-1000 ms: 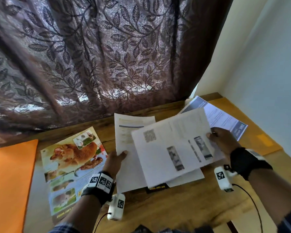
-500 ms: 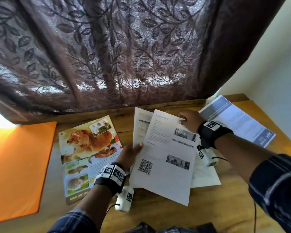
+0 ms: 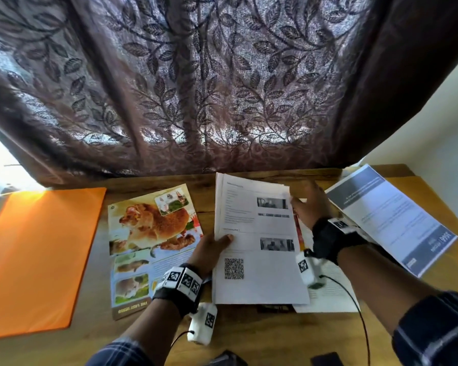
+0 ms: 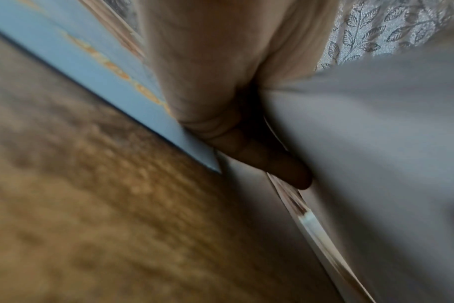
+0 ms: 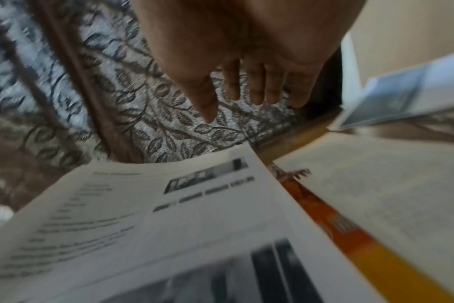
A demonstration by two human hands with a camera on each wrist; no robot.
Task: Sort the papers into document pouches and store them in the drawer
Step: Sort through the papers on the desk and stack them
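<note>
A stack of white printed papers [image 3: 257, 247] with a QR code lies mid-table. My left hand [image 3: 217, 243] pinches its left edge, thumb on top and fingers underneath; in the left wrist view the left hand [image 4: 246, 143] sits against the papers [image 4: 376, 143]. My right hand [image 3: 302, 196] hovers at the stack's upper right edge with fingers straight, holding nothing. In the right wrist view the right hand [image 5: 246, 90] is spread above the papers [image 5: 169, 235]. An orange document pouch [image 3: 37, 257] lies flat at the far left. No drawer is in view.
A colour animal poster [image 3: 148, 233] lies between the pouch and the stack. A blue-grey leaflet [image 3: 389, 220] rests at the right. More white sheets [image 3: 328, 294] and a red-orange booklet [image 5: 337, 225] lie under the stack. A leaf-patterned curtain [image 3: 222, 88] hangs behind the wooden table [image 3: 249, 336].
The top sheet has been turned and laid square on the stack. My right hand has let go of it and opened beside its right edge. The left hand keeps its hold.
</note>
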